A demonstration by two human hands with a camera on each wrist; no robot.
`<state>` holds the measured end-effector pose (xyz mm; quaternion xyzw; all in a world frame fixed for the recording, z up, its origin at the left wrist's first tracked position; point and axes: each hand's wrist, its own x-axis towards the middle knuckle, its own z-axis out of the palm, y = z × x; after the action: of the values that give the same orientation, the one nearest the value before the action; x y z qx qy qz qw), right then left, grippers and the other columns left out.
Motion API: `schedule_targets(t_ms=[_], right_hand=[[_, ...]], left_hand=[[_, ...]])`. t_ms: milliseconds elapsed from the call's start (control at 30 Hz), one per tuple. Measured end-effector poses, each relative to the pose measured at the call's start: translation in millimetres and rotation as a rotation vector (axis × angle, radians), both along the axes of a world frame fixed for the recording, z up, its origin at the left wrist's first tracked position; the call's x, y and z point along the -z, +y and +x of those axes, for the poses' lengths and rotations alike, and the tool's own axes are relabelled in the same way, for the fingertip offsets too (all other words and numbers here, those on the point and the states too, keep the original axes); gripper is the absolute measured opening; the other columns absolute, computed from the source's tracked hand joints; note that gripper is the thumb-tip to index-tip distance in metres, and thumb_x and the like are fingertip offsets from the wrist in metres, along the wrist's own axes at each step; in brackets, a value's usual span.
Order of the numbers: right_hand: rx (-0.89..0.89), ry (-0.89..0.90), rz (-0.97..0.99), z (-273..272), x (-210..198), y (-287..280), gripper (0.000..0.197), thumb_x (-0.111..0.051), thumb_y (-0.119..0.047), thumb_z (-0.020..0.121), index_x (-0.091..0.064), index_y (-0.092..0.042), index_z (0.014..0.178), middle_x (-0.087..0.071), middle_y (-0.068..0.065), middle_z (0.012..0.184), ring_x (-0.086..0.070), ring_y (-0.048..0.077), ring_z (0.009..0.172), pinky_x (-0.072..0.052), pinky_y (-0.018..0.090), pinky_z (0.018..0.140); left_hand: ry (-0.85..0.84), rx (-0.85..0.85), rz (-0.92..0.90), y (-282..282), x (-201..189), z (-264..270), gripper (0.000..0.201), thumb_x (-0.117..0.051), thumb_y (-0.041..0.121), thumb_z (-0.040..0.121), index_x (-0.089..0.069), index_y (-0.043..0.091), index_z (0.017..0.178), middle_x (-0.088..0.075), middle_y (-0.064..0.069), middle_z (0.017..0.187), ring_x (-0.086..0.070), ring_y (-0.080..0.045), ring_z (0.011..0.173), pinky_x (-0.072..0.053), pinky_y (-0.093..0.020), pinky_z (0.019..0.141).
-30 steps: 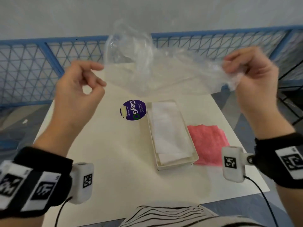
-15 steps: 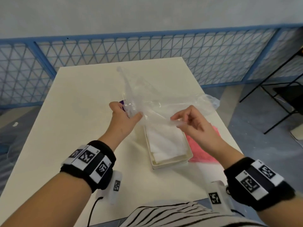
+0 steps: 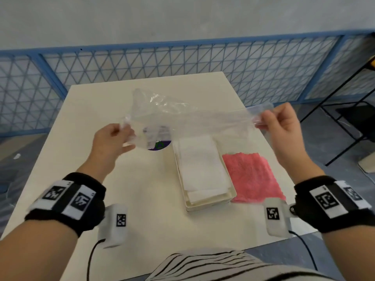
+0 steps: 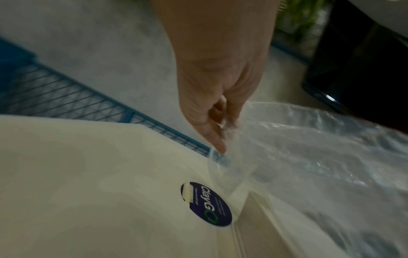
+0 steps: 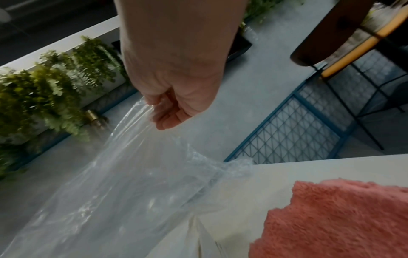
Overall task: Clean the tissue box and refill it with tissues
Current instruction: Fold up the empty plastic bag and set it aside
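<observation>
Sitting near the middle of the cream table (image 3: 142, 199), the shallow off-white rectangular tissue box (image 3: 205, 205) lies open-topped with a flat stack of white tissues (image 3: 200, 165) already inside it, so the refill looks done. Judging by its thin straight walls, the box is light and fairly stiff; it should be taken by its long sides or its short near rim, since a grip from above would crush the soft, easily creased tissues. Above the far end of the box, a thin, clear, crinkled plastic wrapper (image 3: 182, 118) is stretched in the air. It seems nearly weightless, limp and slippery, best held by pinched edges, as it is now. The left hand (image 3: 110, 145) pinches its left end between thumb and fingers, and the right hand (image 3: 281, 126) clamps the right end the same way. Just right of the box, touching or nearly so, lies a folded pink fluffy cloth (image 3: 253, 177). Left of the box, a round purple sticker (image 4: 206, 204) reading ClayGo lies on the table, partly behind the wrapper
</observation>
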<state>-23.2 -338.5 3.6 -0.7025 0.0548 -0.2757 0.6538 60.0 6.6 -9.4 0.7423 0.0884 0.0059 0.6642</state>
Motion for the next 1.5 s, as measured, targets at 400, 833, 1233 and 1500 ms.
schedule_targets(t_ms=[400,833,1233,1500], right_hand=[[0.122,-0.126,0.235,27.1,-6.7,-6.4,0.028,-0.043,-0.001,0.096,-0.037,-0.018,0.074,-0.050,-0.003,0.074,-0.053,0.005,0.071,-0.053,0.025,0.080],[0.271,-0.054,0.234,22.5,8.4,-17.3,0.023,-0.044,-0.008,0.097,-0.038,-0.019,0.078,-0.052,-0.002,0.079,-0.056,0.005,0.071,-0.054,0.023,0.075],[0.058,0.139,-0.181,8.8,-13.8,-25.9,0.024,-0.058,-0.008,0.091,-0.063,-0.030,0.083,-0.064,-0.011,0.068,-0.040,0.000,0.042,-0.034,0.013,0.041],[-0.089,0.035,0.173,-2.5,-8.6,-38.7,0.012,-0.064,-0.023,0.080,-0.058,-0.022,0.091,-0.070,-0.008,0.071,-0.067,0.003,0.068,-0.055,0.018,0.070]], left_hand=[[-0.197,0.021,-0.050,18.2,-18.9,-3.0,0.021,-0.046,0.027,0.099,-0.063,0.027,0.086,-0.061,0.008,0.083,-0.059,-0.008,0.076,-0.051,-0.024,0.070],[0.224,0.357,-0.381,42.4,-37.2,-13.8,0.031,-0.032,0.036,0.100,-0.054,0.025,0.080,-0.059,0.008,0.060,-0.032,0.001,0.030,-0.021,-0.013,0.034],[-0.009,0.200,0.105,58.1,-33.0,-9.8,0.046,-0.047,0.050,0.091,-0.054,0.013,0.065,-0.058,0.007,0.055,-0.051,-0.017,0.067,-0.040,-0.028,0.063],[0.008,0.131,0.150,78.1,-18.0,-12.8,0.011,-0.061,0.020,0.091,-0.064,0.011,0.085,-0.067,-0.004,0.074,-0.064,-0.015,0.075,-0.054,-0.012,0.058]])
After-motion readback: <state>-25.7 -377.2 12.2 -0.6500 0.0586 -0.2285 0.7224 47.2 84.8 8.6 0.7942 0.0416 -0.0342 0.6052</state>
